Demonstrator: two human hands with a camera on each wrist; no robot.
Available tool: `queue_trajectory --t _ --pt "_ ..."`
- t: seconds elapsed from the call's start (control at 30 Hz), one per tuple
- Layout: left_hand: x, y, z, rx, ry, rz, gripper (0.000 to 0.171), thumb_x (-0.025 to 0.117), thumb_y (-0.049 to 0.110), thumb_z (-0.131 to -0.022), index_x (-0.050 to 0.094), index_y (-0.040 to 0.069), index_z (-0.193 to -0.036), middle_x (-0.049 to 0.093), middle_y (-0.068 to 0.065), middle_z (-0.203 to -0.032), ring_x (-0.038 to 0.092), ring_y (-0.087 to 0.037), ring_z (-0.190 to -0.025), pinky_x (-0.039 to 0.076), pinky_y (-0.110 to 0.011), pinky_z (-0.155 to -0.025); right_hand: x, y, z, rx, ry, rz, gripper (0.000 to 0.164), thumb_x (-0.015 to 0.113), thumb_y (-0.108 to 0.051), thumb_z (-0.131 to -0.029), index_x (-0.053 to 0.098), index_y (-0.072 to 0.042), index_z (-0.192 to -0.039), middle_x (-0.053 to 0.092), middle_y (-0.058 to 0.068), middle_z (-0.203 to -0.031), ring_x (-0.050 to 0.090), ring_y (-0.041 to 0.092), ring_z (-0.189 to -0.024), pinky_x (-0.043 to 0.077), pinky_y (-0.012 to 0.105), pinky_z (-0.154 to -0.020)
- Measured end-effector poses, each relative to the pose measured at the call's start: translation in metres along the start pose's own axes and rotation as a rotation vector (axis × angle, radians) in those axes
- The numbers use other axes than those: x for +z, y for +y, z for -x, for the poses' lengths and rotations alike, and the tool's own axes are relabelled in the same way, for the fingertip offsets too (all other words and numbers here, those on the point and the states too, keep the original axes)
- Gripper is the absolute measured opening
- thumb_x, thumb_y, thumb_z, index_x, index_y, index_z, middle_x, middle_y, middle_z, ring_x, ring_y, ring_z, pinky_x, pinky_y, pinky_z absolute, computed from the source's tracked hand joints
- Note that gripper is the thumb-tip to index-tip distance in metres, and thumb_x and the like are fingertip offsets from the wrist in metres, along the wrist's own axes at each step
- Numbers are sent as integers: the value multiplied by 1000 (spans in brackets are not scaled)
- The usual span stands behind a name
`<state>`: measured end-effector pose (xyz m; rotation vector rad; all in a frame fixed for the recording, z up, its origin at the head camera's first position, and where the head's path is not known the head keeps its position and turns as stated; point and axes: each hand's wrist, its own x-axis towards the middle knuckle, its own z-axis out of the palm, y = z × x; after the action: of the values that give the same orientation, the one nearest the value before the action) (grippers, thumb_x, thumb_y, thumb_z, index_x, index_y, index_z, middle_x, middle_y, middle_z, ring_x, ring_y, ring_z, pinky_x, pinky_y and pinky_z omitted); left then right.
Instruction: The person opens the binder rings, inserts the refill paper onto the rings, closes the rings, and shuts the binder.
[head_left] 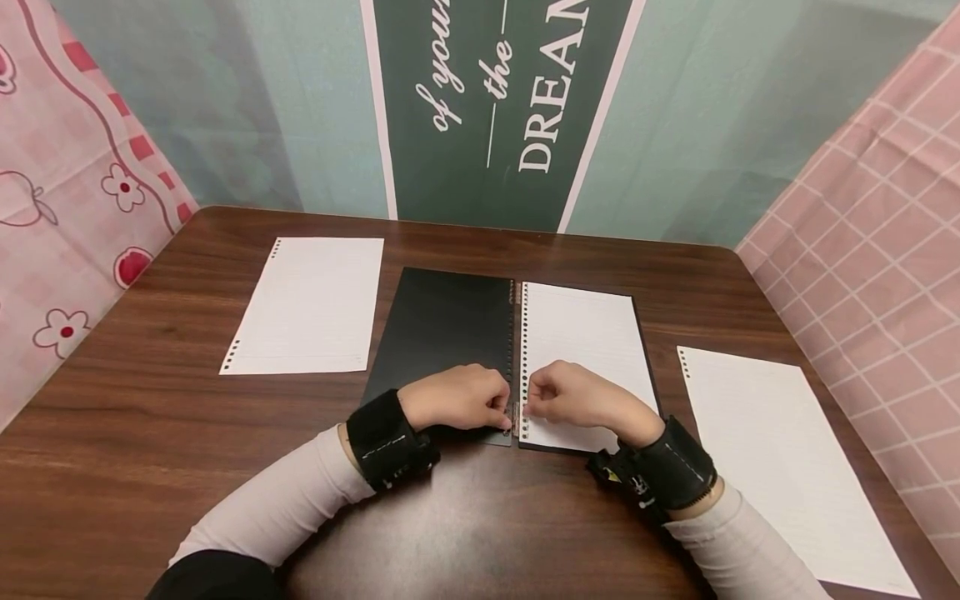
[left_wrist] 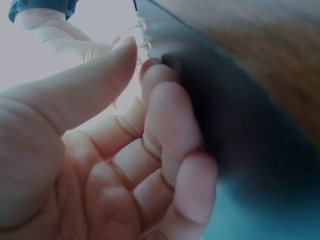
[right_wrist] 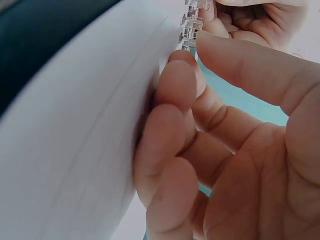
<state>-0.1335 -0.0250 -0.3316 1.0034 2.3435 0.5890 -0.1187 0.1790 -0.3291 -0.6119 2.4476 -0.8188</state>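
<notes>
A black loose-leaf binder (head_left: 457, 321) lies spread flat on the table, a punched white sheet stack (head_left: 585, 333) on its right half. Its clear plastic rings (right_wrist: 190, 29) run down the spine. My left hand (head_left: 459, 398) is at the spine's near end, thumb and index finger pinching at the rings from the cover side. Opposite it, my right hand (head_left: 585, 398) pinches the same rings from the paper side. In the left wrist view, the clear rings (left_wrist: 144, 39) show beside the thumb tip, and the other fingers curl against the black cover.
A loose punched sheet (head_left: 307, 308) lies left of the binder, and more white punched paper (head_left: 787, 450) lies to the right, partly beside the right forearm. The wooden table (head_left: 135, 358) meets a green lettered curtain (head_left: 502, 192) at the back.
</notes>
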Motion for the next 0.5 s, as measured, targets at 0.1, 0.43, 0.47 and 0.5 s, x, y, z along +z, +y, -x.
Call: queue_trajectory --t 0.1,0.43,0.47,0.5 --pt "0 1 0 -4 15 -14 29 72 25 -92 59 16 -67 49 9 -62 47 -8 -60 37 -21 -58 -1 0 1 4 15 20 19 70 -9 -89 62 -8 -72 44 -9 -58 42 7 -56 34 21 -55" --pt "2 5 2 -62 40 -72 30 71 29 -91 58 19 -67 50 9 -63 50 -9 -62 39 -24 -57 2 -4 2 69 54 91 25 69 -11 -90 56 -11 -68 43 -8 -60 41 8 -57 31 22 -56" --pt "3 5 2 -58 40 -73 29 71 29 -91 58 20 -67 50 9 -63 50 -9 -62 39 -24 -57 3 -4 2 65 55 89 25 69 -11 -90 56 -11 -68 43 -7 -60 41 8 -57 32 22 -56" --pt "3 4 3 -53 39 -74 29 71 29 -92 59 20 -67 50 9 -64 50 -9 -62 39 -24 -58 3 -4 2 60 57 90 25 70 -11 -90 56 -11 -68 43 -8 -60 41 8 -57 32 22 -57"
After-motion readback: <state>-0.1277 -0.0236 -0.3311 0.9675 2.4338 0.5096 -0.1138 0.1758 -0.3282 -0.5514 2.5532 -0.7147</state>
